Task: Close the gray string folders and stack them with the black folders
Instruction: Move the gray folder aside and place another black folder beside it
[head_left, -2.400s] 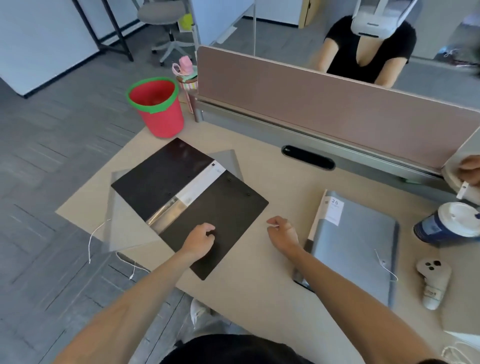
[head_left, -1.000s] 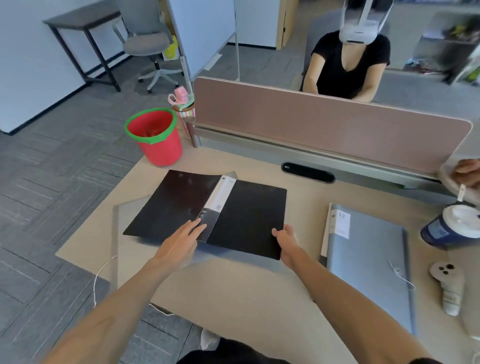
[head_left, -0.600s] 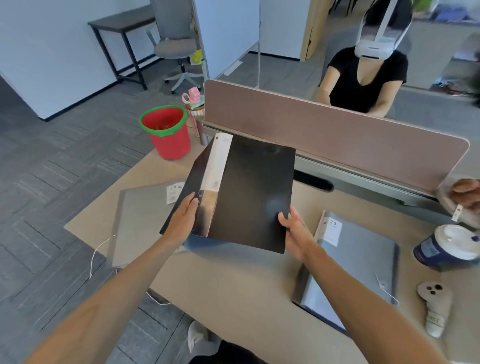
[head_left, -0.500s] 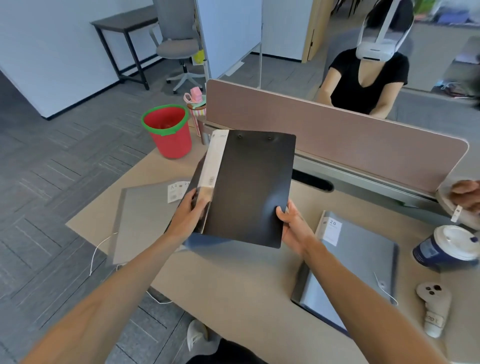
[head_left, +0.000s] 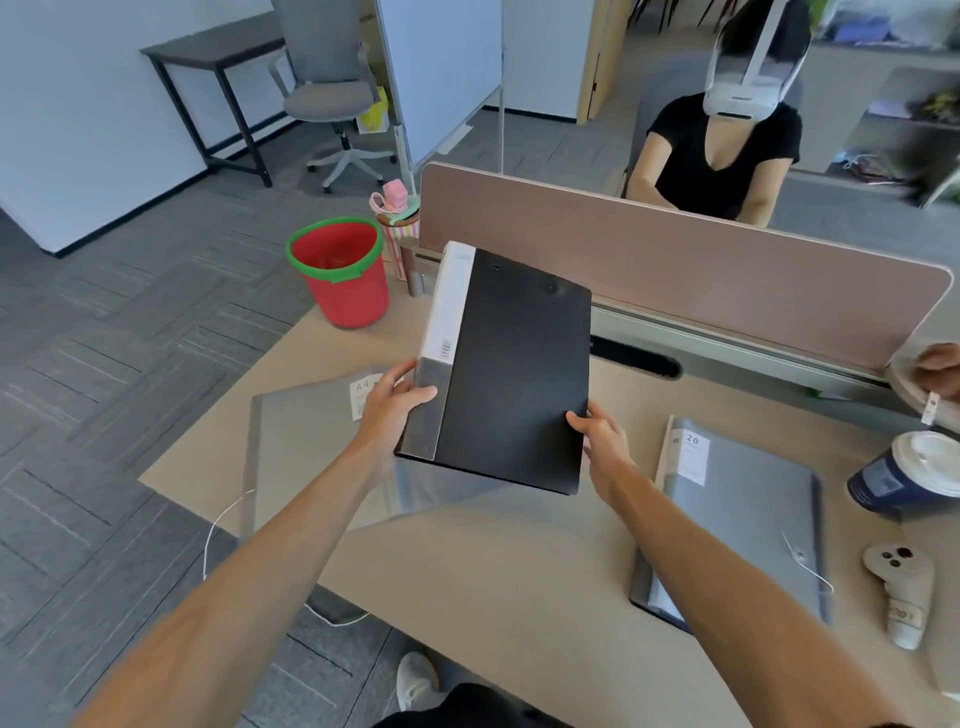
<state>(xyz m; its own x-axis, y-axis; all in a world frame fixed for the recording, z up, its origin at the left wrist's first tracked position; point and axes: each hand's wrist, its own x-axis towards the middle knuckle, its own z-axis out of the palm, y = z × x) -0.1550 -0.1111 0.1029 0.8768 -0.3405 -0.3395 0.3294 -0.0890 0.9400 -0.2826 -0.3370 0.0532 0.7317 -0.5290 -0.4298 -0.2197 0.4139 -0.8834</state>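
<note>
1. On a beige surface (head_left: 498, 561), two gray string folders lying flat: one at left (head_left: 306, 441) with a white "A4" label, one at right (head_left: 737, 519) labelled "20", white string trailing off its near corner.
2. At the right edge of the surface: dark blue cup with white lid (head_left: 909, 478), pale handheld controller (head_left: 904, 592) just beside the right gray folder.
3. Along the far edge, a pinkish divider panel (head_left: 675, 270); behind it a seated person in a black top (head_left: 722, 156) wearing a white headset.
4. On the gray floor left of the surface, red bucket with green rim (head_left: 343, 275). Further back, a gray office chair (head_left: 332, 104) and a dark side table (head_left: 218, 83).
5. Above the surface, between the two gray folders, black folder (head_left: 519, 374) held closed and tilted up, white spine to the left.
6. Left hand (head_left: 389, 410) wrapped around the spine's lower part, thumb across the front.
7. Right hand (head_left: 597, 436) gripping the lower right edge, thumb on the cover.
8. Both forearms extended forward, bare.
</note>
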